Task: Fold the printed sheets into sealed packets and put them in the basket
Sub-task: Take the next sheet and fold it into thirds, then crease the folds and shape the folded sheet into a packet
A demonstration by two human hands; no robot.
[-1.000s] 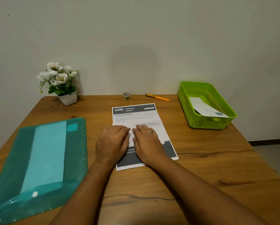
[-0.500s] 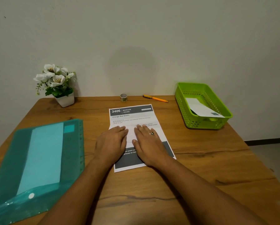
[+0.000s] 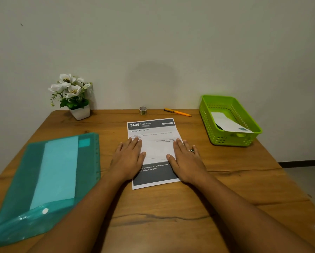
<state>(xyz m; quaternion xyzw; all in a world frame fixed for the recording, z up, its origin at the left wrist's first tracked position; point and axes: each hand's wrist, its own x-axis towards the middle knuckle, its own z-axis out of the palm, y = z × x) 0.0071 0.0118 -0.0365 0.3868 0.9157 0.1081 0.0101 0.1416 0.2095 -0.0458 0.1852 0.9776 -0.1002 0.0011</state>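
Head view (clock set flat on the table, 12 toward the wall, sheet at the centre)
Printed sheet (image 3: 153, 132): lies flat on the wooden table (image 3: 171, 207), its dark header "3406 BEDROOM" at the 12 o'clock end and a dark band at the 6 o'clock end.
Sheet middle: a plain white patch with faint diagonal crease lines covers part of the print between the hands; I cannot tell whether it is a fold of the sheet or a separate piece.
Left hand (image 3: 128, 161): released, palm down, fingers straight and together, resting on the sheet's 9 o'clock edge.
Right hand (image 3: 186, 161): released too, flat on the 3 o'clock edge, fingers straight, a ring (image 3: 191, 150) on one finger.
Hands to each other: apart, with the white patch between them.
Basket (image 3: 226, 141): green, perforated, at 2 o'clock near the table edge.
Packet (image 3: 228, 123): white folded paper leaning inside the basket.
Folder (image 3: 43, 176): translucent teal, at 8 o'clock, with paler paper inside.
Flower pot (image 3: 80, 112): white flowers, at 10 o'clock by the wall.
Tape roll (image 3: 143, 110): small, at 12 o'clock, just beyond the sheet.
Pen (image 3: 177, 112): orange, at 1 o'clock, between the tape roll and the basket.
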